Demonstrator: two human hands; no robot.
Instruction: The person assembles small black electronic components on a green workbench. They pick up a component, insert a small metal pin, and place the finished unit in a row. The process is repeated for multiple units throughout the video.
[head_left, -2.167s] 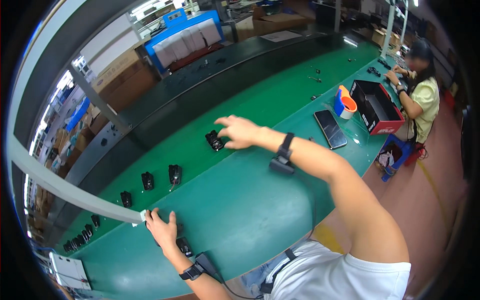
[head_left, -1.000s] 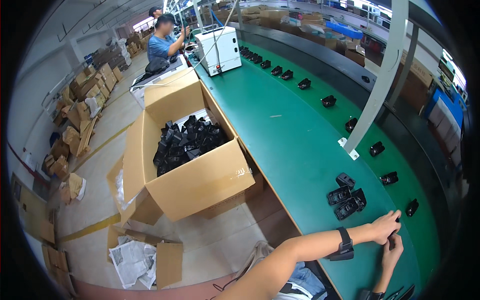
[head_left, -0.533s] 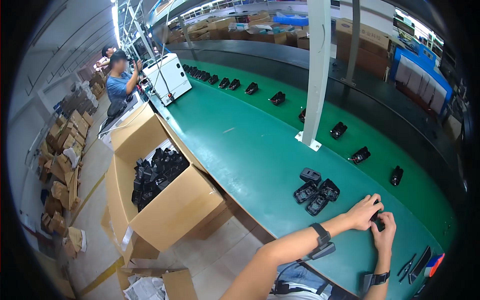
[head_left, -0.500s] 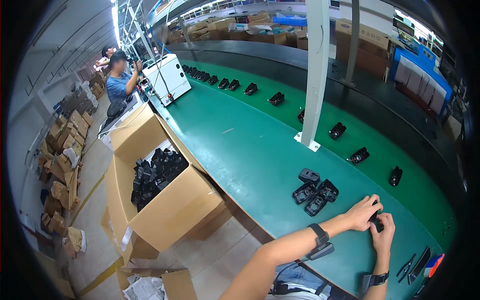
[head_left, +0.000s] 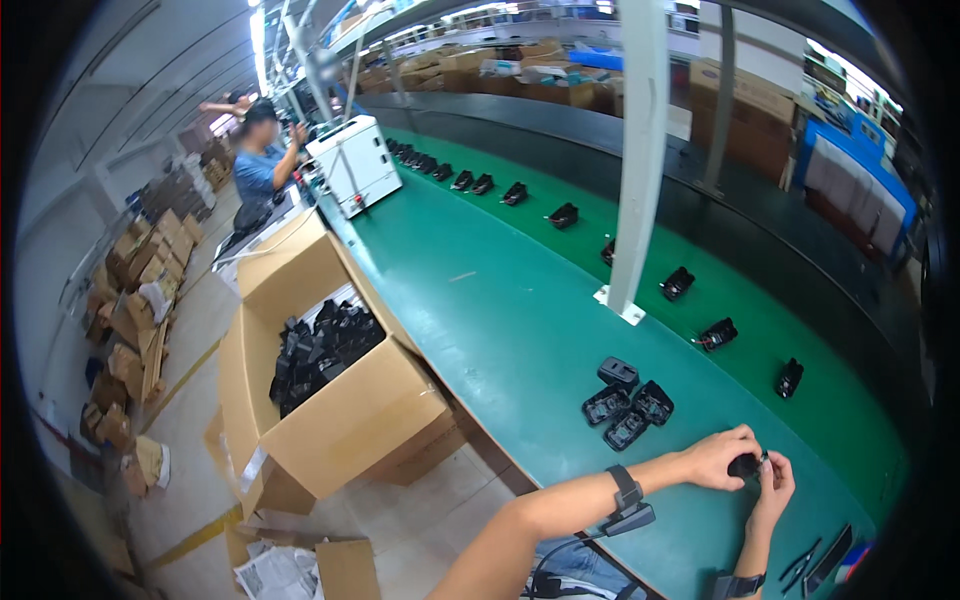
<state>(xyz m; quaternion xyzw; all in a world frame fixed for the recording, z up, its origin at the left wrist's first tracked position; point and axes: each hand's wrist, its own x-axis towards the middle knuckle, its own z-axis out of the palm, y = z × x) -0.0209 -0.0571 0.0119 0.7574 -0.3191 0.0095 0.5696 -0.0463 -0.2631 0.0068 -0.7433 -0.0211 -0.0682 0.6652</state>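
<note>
My left hand [head_left: 720, 459] is closed round a small black plastic housing [head_left: 743, 466], held just over the green bench. Beside it, my right hand [head_left: 776, 486] pinches at the housing's right edge; a small shiny bit shows at its fingertips, too small to name. Left of my hands lies a cluster of black plastic shells [head_left: 626, 428], several with their hollow insides facing up and one [head_left: 618, 372] with its outside up. Close to my right forearm are dark tweezers [head_left: 799, 566] and a flat black strip-like object [head_left: 828, 560].
A row of black assemblies [head_left: 717, 333], some with wires, runs along the bright green belt [head_left: 640, 255] beyond the bench. A white post [head_left: 640, 160] rises from the bench. An open carton [head_left: 350, 440] of black parts stands left. A co-worker [head_left: 262, 160] is near a white machine [head_left: 355, 165].
The whole view has shifted slightly. Both hands were wrapped at the housing before; now my right fingers have moved up to its edge, and more of the housing shows in my left hand.
</note>
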